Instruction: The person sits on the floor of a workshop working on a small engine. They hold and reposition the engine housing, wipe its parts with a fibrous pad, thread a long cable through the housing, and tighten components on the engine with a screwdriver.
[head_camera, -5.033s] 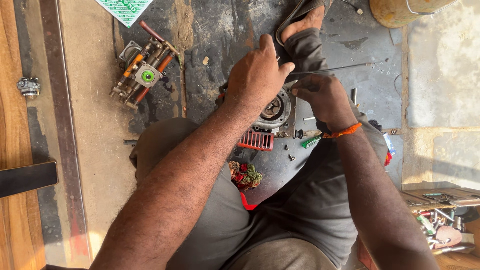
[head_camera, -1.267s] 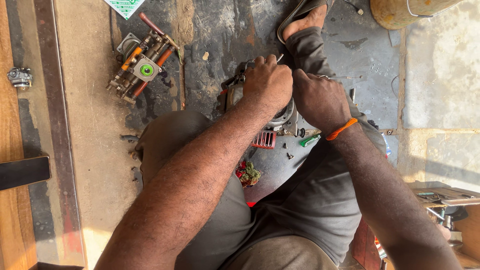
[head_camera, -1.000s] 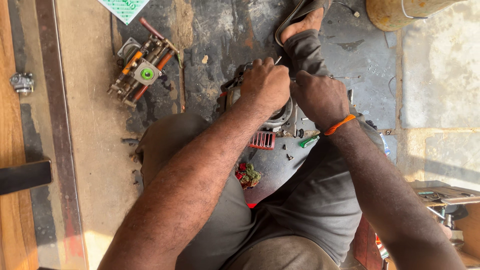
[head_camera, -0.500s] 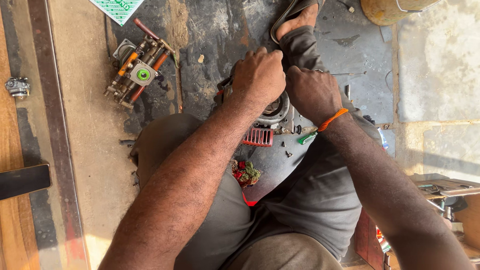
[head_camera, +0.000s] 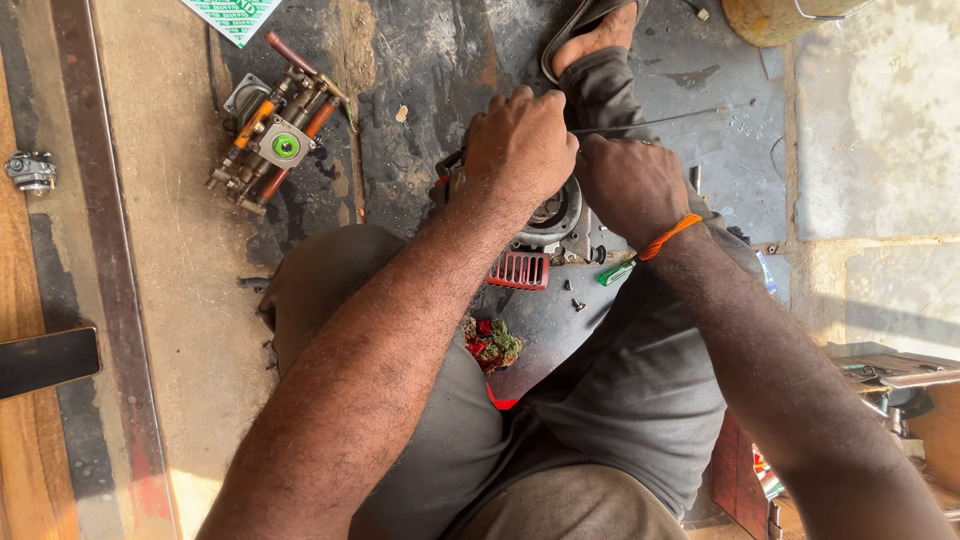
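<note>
Left hand (head_camera: 518, 145): fist curled tight over the top of a grey metal engine part (head_camera: 553, 222), knuckles up, clamped on it; what the fingers pinch beneath is hidden. Right hand (head_camera: 632, 185): closed fist just beside the left, pressed against the same part's far side, an orange band (head_camera: 668, 236) on the wrist; its contents cannot be told. Engine part: on the floor between the person's knees, directly under both fists, mostly covered by them. Thin rod (head_camera: 665, 121): runs away from the fists along the floor, past the right knuckles. Red grille (head_camera: 519, 270): just below the left fist, beside the part. Green-handled tool (head_camera: 617, 272): below the right wrist. Small screws (head_camera: 576, 298): loose, near the grille. Red-green rag (head_camera: 491, 341): farther toward the body, against the thigh. Brass valve block (head_camera: 270, 140): well apart, to the left of the left forearm, with copper pipes and a green cap. Sandalled foot (head_camera: 590, 30): beyond the fists. Surface: dark, oil-stained mat (head_camera: 420, 70) over a dusty concrete floor (head_camera: 880, 110); paler slabs beyond the right hand. Wooden boards (head_camera: 20, 440) with a metal strip (head_camera: 110, 280) lie far off past the left arm.
</note>
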